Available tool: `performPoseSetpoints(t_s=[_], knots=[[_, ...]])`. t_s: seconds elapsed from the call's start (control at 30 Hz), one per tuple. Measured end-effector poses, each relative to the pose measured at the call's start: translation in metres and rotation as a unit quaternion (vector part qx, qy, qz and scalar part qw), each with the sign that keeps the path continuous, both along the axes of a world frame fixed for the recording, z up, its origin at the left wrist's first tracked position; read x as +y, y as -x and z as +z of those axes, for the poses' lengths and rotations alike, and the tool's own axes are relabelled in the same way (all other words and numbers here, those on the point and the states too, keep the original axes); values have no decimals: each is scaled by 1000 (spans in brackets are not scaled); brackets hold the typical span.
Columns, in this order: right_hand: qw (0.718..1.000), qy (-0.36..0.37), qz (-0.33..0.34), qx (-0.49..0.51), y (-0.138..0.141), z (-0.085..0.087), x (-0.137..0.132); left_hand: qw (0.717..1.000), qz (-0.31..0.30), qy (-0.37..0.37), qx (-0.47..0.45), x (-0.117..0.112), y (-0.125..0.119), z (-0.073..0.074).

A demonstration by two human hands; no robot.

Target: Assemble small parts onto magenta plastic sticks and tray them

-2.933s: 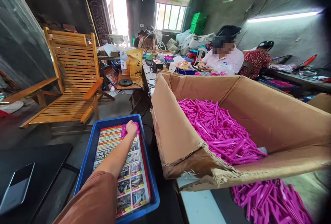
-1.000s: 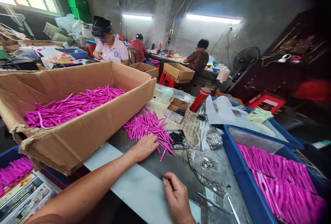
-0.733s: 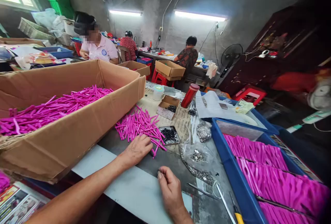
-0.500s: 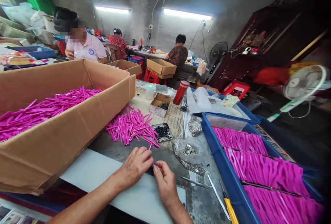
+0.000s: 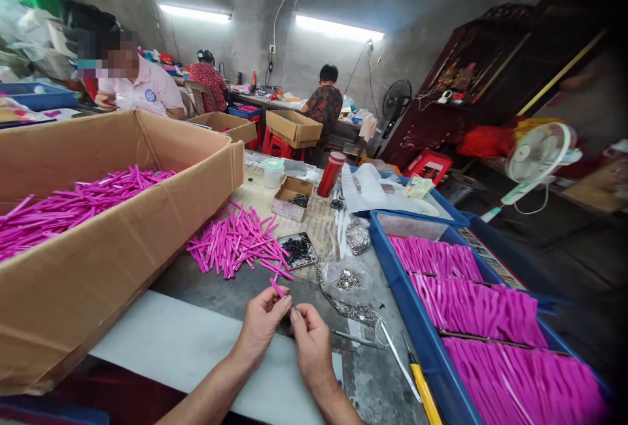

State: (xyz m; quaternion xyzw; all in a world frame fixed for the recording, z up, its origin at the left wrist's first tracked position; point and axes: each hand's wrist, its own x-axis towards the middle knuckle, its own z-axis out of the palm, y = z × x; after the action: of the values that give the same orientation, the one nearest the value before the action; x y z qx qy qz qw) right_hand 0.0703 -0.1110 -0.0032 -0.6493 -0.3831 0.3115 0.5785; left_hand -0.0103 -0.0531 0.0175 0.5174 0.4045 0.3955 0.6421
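Note:
Between the thumb and fingers of my left hand [image 5: 263, 322] is a thin pink strip [image 5: 277, 287], its far end sticking out toward the pile. My right hand [image 5: 312, 343] is pinched close beside it, fingertips almost touching the left ones; what it grips is too small to make out. Just beyond the hands lies a loose heap of pink strips [image 5: 233, 242]. A small tray of black pins [image 5: 297, 250] borders that heap on the right. Under my forearms is a pale board [image 5: 181, 333].
A large cardboard box [image 5: 161, 229] of pink strips stands left. On the right, a blue crate [image 5: 417, 327] holds rows of pink pieces. Metal parts in a plastic bag [image 5: 348, 279], a yellow-handled tool [image 5: 424, 393] and a red flask [image 5: 331, 174] are nearby. Several people sit farther back.
My left hand has turned from knuckles-up to thumb-side up, bringing the pink strip into view. My right hand stays pinched beside it. The whole view has shifted slightly.

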Motion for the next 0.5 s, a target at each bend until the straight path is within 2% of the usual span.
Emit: performPoseSetpoints(t_s=[0.07, 0.13, 0.23, 0.4, 0.5], knots=[[999, 8, 22, -36, 0, 3, 0, 999, 3, 45, -31, 5, -4, 3], [997, 13, 40, -72, -4, 6, 1, 997, -4, 54, -58, 13, -7, 4], [992, 12, 22, -126, -17, 11, 10, 994, 1, 55, -91, 27, -9, 3], [978, 5, 0, -207, -47, 26, 38, 991, 26, 88, -99, 37, -11, -6], [964, 30, -5, -266, -57, 39, 59, 990, 35, 102, -92, 37, -10, -9]])
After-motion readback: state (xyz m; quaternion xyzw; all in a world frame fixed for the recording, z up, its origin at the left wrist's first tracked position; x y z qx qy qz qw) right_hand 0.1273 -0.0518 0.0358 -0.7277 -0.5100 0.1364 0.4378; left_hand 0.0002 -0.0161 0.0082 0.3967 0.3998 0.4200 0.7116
